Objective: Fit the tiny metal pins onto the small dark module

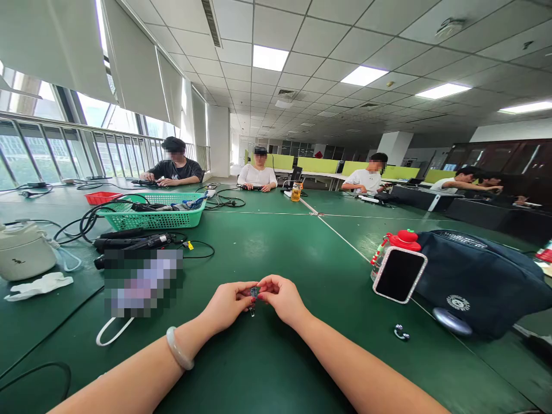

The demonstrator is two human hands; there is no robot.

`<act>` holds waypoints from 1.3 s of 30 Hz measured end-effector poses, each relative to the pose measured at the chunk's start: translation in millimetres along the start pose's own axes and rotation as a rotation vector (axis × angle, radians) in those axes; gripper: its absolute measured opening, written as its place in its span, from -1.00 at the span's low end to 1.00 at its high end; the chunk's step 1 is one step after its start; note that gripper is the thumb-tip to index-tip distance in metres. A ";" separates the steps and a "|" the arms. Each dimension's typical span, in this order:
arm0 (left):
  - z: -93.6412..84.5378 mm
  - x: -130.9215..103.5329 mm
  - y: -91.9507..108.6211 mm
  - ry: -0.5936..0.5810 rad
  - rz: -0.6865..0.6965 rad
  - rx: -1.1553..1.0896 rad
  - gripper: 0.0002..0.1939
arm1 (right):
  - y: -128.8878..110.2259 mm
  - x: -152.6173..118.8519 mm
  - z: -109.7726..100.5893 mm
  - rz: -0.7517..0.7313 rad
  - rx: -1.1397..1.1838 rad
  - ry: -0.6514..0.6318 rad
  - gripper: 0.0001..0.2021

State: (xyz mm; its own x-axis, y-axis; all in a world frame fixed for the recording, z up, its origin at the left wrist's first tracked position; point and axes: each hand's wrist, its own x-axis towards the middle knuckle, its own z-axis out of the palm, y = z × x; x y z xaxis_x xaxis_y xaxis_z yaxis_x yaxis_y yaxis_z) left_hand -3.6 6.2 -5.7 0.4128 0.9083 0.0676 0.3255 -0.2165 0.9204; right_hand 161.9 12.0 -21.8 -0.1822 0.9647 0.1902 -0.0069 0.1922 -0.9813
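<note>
Left hand and right hand met above the table, thumbs and fingers of both pinching one small dark part between them; a tiny shiny piece showed just below it, too small to make out. A bracelet circled the left wrist. To the left lay a blurred-out object with a white loop, and behind it some black gear. Farther back stood a green basket holding cables and more gear, a red tray just behind its left end. At far left, a tissue lay in front of a cream pot. On the right, a phone stood tilted before a red-lidded bottle, beside a dark bag; small earclips lay nearer. Several people sat beyond, past an amber cup.
</note>
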 end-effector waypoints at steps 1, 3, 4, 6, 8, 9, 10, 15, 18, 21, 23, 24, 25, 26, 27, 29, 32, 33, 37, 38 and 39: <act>0.0 -0.2 0.1 -0.002 0.004 0.011 -0.54 | -0.3 0.0 0.0 -0.001 0.007 -0.001 -0.82; 0.0 -0.4 -0.1 0.005 0.025 0.054 -0.55 | -0.8 0.0 0.3 -0.003 0.023 -0.006 -0.81; 0.0 -0.5 -0.1 0.014 0.040 0.081 -0.54 | -1.1 0.0 0.4 -0.004 0.026 -0.005 -0.80; 0.3 -0.7 0.5 0.034 0.068 0.130 -0.55 | -1.4 0.0 0.7 -0.007 0.020 0.003 -0.79; 1.1 -1.0 1.8 0.045 0.082 0.170 -0.56 | -1.4 -0.1 0.9 -0.003 0.012 0.011 -0.79; 1.5 -1.2 2.6 0.048 0.084 0.186 -0.57 | -1.2 0.0 0.9 0.001 0.010 0.014 -0.78; 2.0 -1.5 3.6 0.048 0.085 0.199 -0.57 | -0.8 0.0 0.9 0.005 0.008 0.015 -0.78; 2.0 -3.8 9.2 0.047 0.103 0.244 -0.58 | 2.9 1.1 1.0 -0.001 0.012 0.019 -0.78; 1.3 -4.8 12.1 0.064 0.126 0.277 -0.56 | 4.1 1.2 1.4 0.003 0.025 0.006 -0.75; 1.7 -5.2 13.7 0.070 0.126 0.291 -0.55 | 3.6 0.5 1.1 0.003 -0.003 0.004 -0.73; 2.3 -5.2 14.3 0.077 0.124 0.304 -0.55 | 2.8 -0.1 0.2 -0.008 -0.045 0.010 -0.73; 2.6 -5.2 14.6 0.083 0.125 0.315 -0.55 | 2.4 -0.4 -0.4 -0.015 -0.069 0.011 -0.73; 2.8 -5.3 15.0 0.089 0.127 0.329 -0.56 | 2.0 -0.6 -1.1 -0.021 -0.091 0.010 -0.74; 3.0 -5.4 15.4 0.095 0.129 0.346 -0.57 | 1.6 -0.8 -1.7 -0.025 -0.109 0.009 -0.75; 3.0 -5.5 15.8 0.099 0.133 0.361 -0.58 | 1.3 -1.0 -2.2 -0.026 -0.123 0.008 -0.76; 2.8 -5.8 16.6 0.100 0.142 0.386 -0.60 | 0.6 -1.3 -2.8 -0.015 -0.139 0.005 -0.77; 2.3 -6.7 17.3 0.092 0.162 0.407 -0.62 | -0.4 -1.8 -2.6 0.011 -0.143 -0.006 -0.76; 2.1 -7.0 17.3 0.090 0.168 0.412 -0.62 | -0.8 -1.9 -2.4 0.017 -0.143 -0.010 -0.76; 1.7 -8.0 17.0 0.087 0.194 0.427 -0.62 | -1.7 -2.5 -1.7 0.007 -0.156 -0.007 -0.78; 1.7 -8.0 17.0 0.086 0.200 0.427 -0.62 | -1.7 -2.5 -1.6 -0.002 -0.157 -0.001 -0.78; 1.7 -7.9 16.9 0.087 0.204 0.427 -0.61 | -1.5 -2.6 -1.5 -0.013 -0.155 0.005 -0.79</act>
State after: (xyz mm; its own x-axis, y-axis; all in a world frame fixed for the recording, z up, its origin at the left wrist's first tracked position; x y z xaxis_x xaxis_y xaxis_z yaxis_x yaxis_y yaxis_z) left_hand 0.1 -5.3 8.7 0.4379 0.8545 0.2793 0.5727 -0.5047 0.6460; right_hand 163.9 9.5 -20.7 -0.1785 0.9627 0.2033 0.1424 0.2297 -0.9628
